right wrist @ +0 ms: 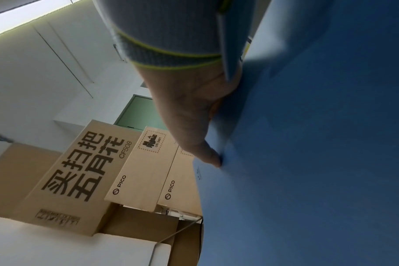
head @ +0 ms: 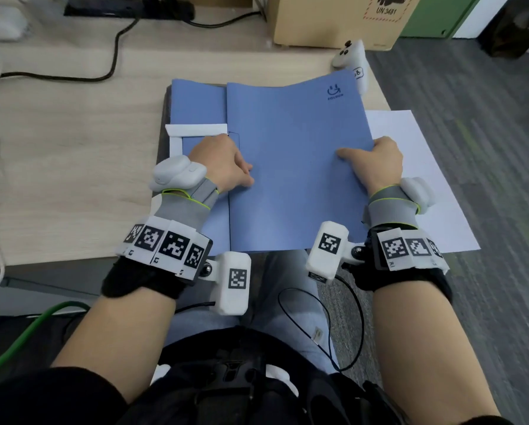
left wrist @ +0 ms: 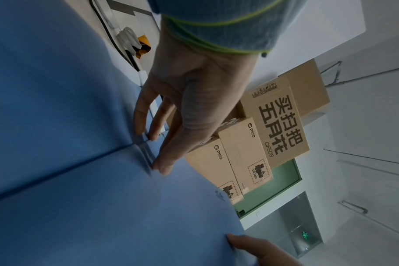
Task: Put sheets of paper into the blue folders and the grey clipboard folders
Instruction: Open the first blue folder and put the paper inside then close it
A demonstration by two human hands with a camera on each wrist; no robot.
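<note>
Blue folder (head: 294, 167), desk (head: 67, 142) edge: right hand (head: 376, 161) pinches the right edge of the cover, thumb on top, likely steering the cover; left hand (head: 223, 162), fingers straight and slightly spread, pins the spine side, steadying it. White sheet (head: 410, 154) lies just right, probably awaiting filing.

The blue folder (head: 294, 167) carries near its far right corner a small smiling logo with the word "FOLDER" under it. The cardboard box (head: 333, 19) at the far edge of the desk shows "UN 3481" inside a dashed frame. In the left wrist view two narrow boxes (left wrist: 246, 154) read "PICO" and "UN 3481". The big carton (left wrist: 282, 124) behind them reads "买扫把五月花" and "CF508". The wrist bands (head: 168, 243) bear square black-and-white code markers.
</note>
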